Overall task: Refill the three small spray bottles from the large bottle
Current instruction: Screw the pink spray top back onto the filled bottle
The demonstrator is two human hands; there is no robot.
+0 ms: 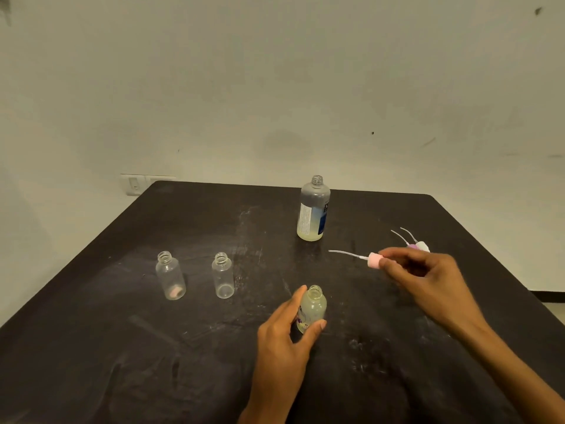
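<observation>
— Right, what's hard to read on the table [122, 347]?

— Both forearms run off the bottom edge, and the big bottle [313, 211] has a label too blurred to make out. It stands uncapped near the far edge, with pale liquid low in it. Two more spray caps [419, 246] lie behind the right hand, partly hidden by its fingers — only their tubes show clearly.

— And the hands?

— Left hand [282, 341] is wrapped round the near bottle [312, 309], thumb on one side, fingers on the other, holding it upright on the table. Its neck is open, with pale liquid inside. Right hand [428, 273] pinches a pink cap [373, 261] between thumb and fingertips, the dip tube pointing left, clear of the surface.

— How close is cap to bottle?

— Apart — the cap hangs above and to the right of the open neck, not over it. Two empty bottles [195, 275] stand uncapped well left of both hands; the leftmost has something pink at its bottom.
</observation>
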